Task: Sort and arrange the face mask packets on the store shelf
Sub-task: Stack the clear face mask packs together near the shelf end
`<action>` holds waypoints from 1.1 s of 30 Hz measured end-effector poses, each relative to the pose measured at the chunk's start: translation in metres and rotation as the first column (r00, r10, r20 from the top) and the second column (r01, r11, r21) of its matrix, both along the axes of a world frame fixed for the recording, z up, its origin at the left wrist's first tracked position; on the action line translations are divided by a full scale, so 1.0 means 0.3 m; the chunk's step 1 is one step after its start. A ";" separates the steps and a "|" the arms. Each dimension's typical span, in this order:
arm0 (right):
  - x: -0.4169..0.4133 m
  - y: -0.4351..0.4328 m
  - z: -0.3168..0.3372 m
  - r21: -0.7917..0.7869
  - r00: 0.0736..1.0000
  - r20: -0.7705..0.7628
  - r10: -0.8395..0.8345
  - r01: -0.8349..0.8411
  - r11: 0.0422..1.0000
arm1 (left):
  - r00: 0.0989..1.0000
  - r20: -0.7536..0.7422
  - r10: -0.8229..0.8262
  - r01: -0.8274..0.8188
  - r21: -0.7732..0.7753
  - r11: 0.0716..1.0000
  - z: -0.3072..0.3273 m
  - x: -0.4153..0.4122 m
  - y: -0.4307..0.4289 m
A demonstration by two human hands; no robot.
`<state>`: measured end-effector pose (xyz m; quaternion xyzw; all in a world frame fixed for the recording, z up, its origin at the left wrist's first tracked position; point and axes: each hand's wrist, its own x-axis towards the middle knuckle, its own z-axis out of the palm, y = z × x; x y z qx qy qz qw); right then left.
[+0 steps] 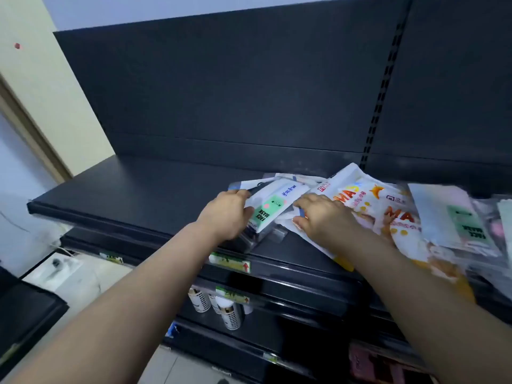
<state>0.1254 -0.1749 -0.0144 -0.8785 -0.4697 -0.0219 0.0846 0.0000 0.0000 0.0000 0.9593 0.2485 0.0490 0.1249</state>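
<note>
Face mask packets (346,189): a loose overlapping heap, found on the right half of the dark top shelf (138,195), near its front lip and well apart from its bare left end.

Item 1, green-label packet (267,210): white, with "FACE MASK" printed on a green panel. The long axis was laid diagonally, the lettered end pointed toward the person and the front lip, the far end pointed up and right toward the back panel (221,92). It was gripped at its near-left edge by the left hand (227,214), fingers curled over the top and the thumb tucked under.

Item 2, orange-lettered packet (368,200): large, white, with a star and cartoon print. Its long axis was run from a far corner raised against the back panel down to the right toward the front lip. The right hand (321,220) was laid palm-down on it, fingers curled at its left edge with thumb and forefinger closed together there. This hand was just beside item 1.

Item 3, second green-label packet (465,224): blurred, at the right of the heap, lettering turned upside down to the viewer.

Also recorded: price tags (230,263) on the shelf fronts and bottles (230,314) on a lower shelf.
</note>
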 end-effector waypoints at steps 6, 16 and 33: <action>0.023 0.126 -0.023 -0.027 0.997 0.033 -0.064 0.065 0.998 | 0.975 -0.163 -0.148 0.150 0.002 0.989 -0.027 0.086 0.085; -0.001 0.328 -0.050 -0.064 0.974 0.074 -0.216 0.221 0.973 | 0.866 -0.367 -0.340 0.368 0.008 0.930 -0.034 0.170 0.387; -0.017 0.440 -0.039 -0.007 0.906 0.032 -0.421 0.422 0.907 | 0.929 0.026 -0.370 0.369 0.046 0.928 -0.088 0.205 0.500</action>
